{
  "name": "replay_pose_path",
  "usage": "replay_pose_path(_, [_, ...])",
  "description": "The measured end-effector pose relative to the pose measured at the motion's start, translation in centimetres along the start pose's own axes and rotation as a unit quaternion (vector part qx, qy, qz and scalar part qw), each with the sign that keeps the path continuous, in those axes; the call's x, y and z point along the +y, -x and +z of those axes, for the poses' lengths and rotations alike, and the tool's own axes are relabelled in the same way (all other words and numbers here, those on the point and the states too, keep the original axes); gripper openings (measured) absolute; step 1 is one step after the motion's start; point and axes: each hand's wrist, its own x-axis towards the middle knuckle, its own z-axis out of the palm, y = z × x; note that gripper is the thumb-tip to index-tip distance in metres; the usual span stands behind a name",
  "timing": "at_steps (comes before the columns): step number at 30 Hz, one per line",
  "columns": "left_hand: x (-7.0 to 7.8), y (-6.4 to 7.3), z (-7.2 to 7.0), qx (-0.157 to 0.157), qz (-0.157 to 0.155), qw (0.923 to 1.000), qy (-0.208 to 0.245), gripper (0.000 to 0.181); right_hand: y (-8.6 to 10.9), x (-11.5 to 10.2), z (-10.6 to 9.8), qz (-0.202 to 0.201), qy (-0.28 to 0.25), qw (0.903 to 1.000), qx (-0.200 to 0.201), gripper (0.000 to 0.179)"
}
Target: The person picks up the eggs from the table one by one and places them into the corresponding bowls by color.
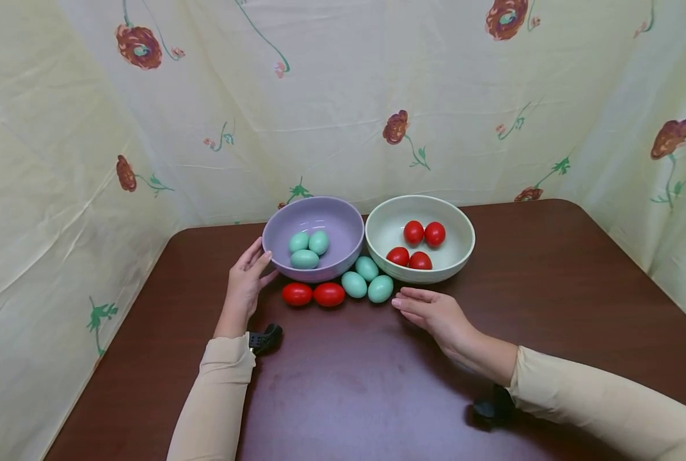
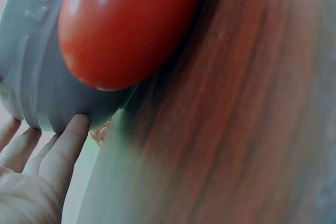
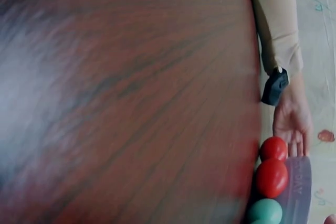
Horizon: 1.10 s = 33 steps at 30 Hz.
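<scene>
My left hand point(image 1: 245, 282) touches the left side of a purple bowl point(image 1: 343, 224) with its fingers extended along the wall. Three mint-green eggs point(image 1: 305, 259) lie inside that bowl. On the table in front of it are two red eggs point(image 1: 329, 294), one of which looms large in the left wrist view point(image 2: 128, 27). Three more mint-green eggs point(image 1: 380, 289) cluster between the purple bowl and a pale green bowl point(image 1: 455, 237), which holds several red eggs point(image 1: 414, 233). Just right of that cluster, my right hand point(image 1: 443, 318) hovers with loosely extended fingers, holding nothing.
Both bowls stand side by side near the far edge of the dark brown wooden table point(image 1: 331, 397). A flower-patterned cloth point(image 1: 331, 115) hangs behind and along the sides. A black wrist device point(image 1: 267, 339) sits at the left cuff, another point(image 1: 494, 408) at the right.
</scene>
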Motion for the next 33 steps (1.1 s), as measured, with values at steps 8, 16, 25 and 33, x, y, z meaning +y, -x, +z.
replay_pose_path(8, [0.0, 0.1, 0.0, 0.0, 0.002, 1.0, 0.003, 0.06, -0.6, 0.5, 0.9, 0.012, -0.024, 0.9995, 0.017, 0.059])
replay_pose_path(16, [0.1, 0.3, -0.1, -0.001, -0.001, 1.0, 0.002, 0.06, -1.3, 0.9, 1.5, 0.008, -0.033, 0.9989, 0.032, 0.06])
replay_pose_path(25, [0.1, 0.2, 0.0, 0.002, 0.006, 1.0, 0.006, 0.059, -1.8, 0.9, 2.0, -0.005, -0.03, 0.9985, 0.044, 0.06])
replay_pose_path(33, [0.0, 0.3, 0.0, 0.002, 0.005, 1.0, 0.003, 0.06, -2.3, 1.2, 2.4, -0.005, -0.009, 0.9977, 0.067, 0.056])
